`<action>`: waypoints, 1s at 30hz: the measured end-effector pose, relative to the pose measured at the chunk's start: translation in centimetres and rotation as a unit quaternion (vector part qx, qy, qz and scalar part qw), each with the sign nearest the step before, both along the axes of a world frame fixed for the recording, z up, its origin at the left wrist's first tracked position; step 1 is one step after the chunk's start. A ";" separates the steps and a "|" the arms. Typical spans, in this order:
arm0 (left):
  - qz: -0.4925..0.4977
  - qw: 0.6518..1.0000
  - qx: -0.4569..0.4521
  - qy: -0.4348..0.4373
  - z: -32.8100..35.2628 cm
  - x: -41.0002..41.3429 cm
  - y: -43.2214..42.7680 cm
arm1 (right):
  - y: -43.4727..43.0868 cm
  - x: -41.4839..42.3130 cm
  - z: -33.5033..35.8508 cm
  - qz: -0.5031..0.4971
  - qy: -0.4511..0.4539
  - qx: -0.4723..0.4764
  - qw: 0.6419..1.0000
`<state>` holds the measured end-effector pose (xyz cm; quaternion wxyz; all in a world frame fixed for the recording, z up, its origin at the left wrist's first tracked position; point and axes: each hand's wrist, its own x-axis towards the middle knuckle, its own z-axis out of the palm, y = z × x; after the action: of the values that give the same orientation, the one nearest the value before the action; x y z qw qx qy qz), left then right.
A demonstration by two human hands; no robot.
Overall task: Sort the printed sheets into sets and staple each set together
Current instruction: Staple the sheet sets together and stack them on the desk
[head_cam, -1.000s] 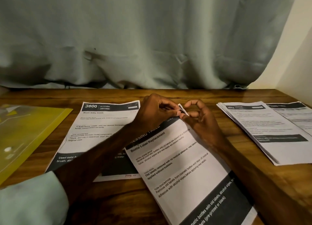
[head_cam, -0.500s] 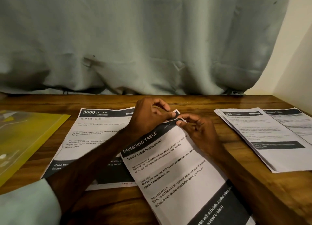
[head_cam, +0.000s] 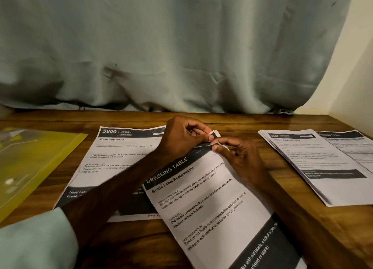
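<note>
A printed set headed "Dressing Table" (head_cam: 214,200) lies tilted on the wooden table in front of me. My left hand (head_cam: 181,139) pinches its top right corner from above, fingers curled. My right hand (head_cam: 240,157) pinches the same corner from the right side. A sheet headed "3800 Kitchen, Wash baby bottle" (head_cam: 119,159) lies flat to the left, partly under my left forearm. A stack of printed sheets (head_cam: 314,163) lies at the right. No stapler shows in the view.
A yellow plastic folder (head_cam: 34,163) lies at the left edge of the table (head_cam: 302,218). A grey-green curtain (head_cam: 181,56) hangs behind the table. A pale wall closes the right side.
Both hands stay at the top corner of the "Dressing Table" set, and the fingers have shifted their pinch on it. The view has tilted slightly.
</note>
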<state>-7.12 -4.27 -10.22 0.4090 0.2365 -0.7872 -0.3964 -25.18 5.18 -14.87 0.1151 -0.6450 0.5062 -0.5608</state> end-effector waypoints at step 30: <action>0.021 0.986 -0.164 -0.031 -0.7 -0.3 -0.5 | 0.8 0.3 0.8 0.016 -0.029 0.043 0.999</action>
<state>-7.47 -4.75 -10.90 0.4258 0.1950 -0.8488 -0.2453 -24.83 6.00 -14.04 0.1666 -0.6308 0.5156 -0.5554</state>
